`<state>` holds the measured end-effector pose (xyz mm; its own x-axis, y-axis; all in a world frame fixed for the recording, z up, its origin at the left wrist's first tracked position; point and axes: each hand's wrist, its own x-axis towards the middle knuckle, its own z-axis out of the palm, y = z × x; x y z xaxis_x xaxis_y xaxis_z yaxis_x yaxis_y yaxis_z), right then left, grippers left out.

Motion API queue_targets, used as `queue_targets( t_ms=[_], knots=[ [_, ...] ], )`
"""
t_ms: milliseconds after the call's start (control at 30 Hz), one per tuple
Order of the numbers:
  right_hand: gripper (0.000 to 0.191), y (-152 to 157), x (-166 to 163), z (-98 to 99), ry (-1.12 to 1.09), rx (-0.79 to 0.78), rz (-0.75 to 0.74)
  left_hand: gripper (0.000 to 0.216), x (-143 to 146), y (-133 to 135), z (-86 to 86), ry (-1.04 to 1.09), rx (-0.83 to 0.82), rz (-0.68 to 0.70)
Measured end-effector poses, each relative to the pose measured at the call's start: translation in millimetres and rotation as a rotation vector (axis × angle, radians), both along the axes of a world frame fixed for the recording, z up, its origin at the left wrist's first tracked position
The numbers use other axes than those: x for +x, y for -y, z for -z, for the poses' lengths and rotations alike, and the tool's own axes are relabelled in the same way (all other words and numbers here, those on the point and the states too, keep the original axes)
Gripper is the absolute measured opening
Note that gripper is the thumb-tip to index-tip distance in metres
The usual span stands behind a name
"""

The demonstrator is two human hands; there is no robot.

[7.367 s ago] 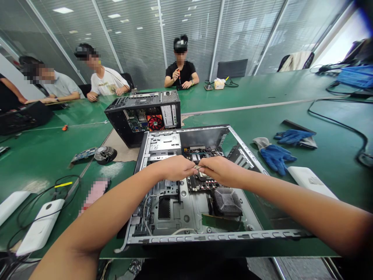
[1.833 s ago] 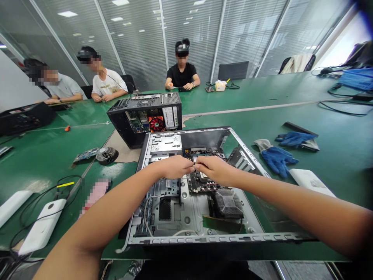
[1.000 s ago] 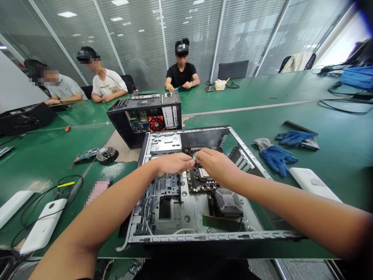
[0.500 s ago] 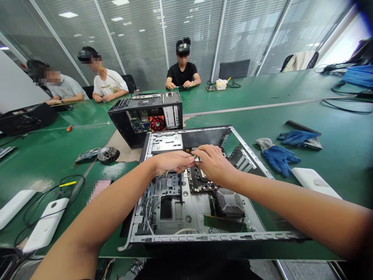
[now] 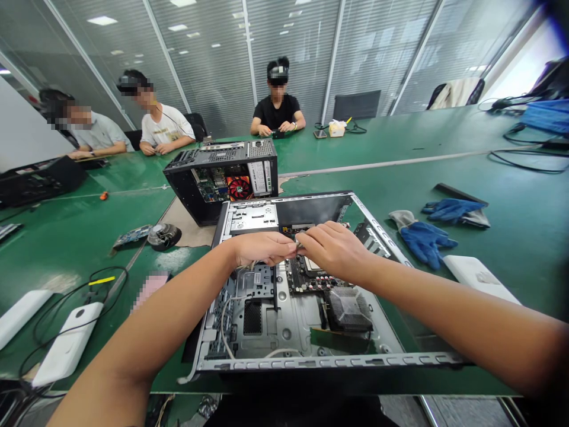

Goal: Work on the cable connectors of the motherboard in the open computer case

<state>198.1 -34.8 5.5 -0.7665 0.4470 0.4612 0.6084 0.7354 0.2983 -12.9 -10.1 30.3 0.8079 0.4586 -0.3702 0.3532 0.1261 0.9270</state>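
Note:
An open silver computer case (image 5: pixel 311 359) lies flat on the green table in front of me. Both my hands meet above its motherboard (image 5: pixel 306 279). My left hand (image 5: pixel 262 248) is closed, its fingertips pinching a small pale part or cable end (image 5: pixel 297 245). My right hand (image 5: pixel 333 249) is closed too, its fingers pinching the same small thing from the other side. A thin grey cable (image 5: pixel 224 320) runs down from under my left hand into the case. A dark finned heatsink (image 5: pixel 349 308) sits below my right wrist.
A second, black computer case (image 5: pixel 222 178) stands behind mine. Blue gloves (image 5: pixel 424 240) and a white box (image 5: pixel 478 276) lie to the right. A white device (image 5: pixel 66 344) with cables lies at the left, a loose fan (image 5: pixel 163 235) further back. Three people sit across the table.
My hands have stayed pinched together over the motherboard, drifting slightly toward the back of the case and then a little toward me. The case has not moved.

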Motion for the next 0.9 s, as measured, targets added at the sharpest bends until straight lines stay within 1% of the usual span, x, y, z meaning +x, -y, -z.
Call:
queue_targets(
  t_ms=[67, 167, 267, 367, 467, 600, 667, 767, 900],
  knots=[
    [0.03, -0.1, 0.2, -1.1, -0.012, 0.053, -0.028, 0.047, 0.9, 0.4, 0.4, -0.01, 0.021, 0.013],
    [0.031, -0.6, 0.6, 0.0, -0.064, 0.127, -0.06, 0.045, 1.6, 0.7, 2.2, -0.035, 0.099, 0.049],
    [0.034, -2.5, 2.0, 4.3, -0.083, 0.111, -0.062, 0.042, 0.9, 0.0, 4.0, -0.085, 0.213, 0.096],
    [0.035, -5.5, 4.0, 9.1, -0.054, -0.024, -0.044, 0.039, 0.0, -0.9, 3.9, -0.155, 0.342, 0.143],
    [0.033, -8.0, 4.9, 10.8, -0.041, -0.224, -0.003, 0.038, 0.3, -1.0, 1.3, -0.193, 0.459, 0.154],
    [0.033, -9.1, 3.3, 6.4, -0.108, -0.503, 0.043, 0.034, 2.5, -0.9, -2.8, -0.224, 0.577, 0.184],
    [0.035, -9.0, 1.9, 3.3, -0.136, -0.604, 0.063, 0.032, 4.0, -1.2, -3.1, -0.248, 0.655, 0.198],
    [0.037, -7.7, 0.0, 0.1, -0.113, -0.666, 0.107, 0.032, 6.4, -1.6, 0.0, -0.334, 0.803, 0.208],
    [0.034, -4.3, -2.6, -1.6, 0.032, -0.618, 0.198, 0.034, 10.6, -0.6, 6.7, -0.47, 1.011, 0.241]
  ],
)
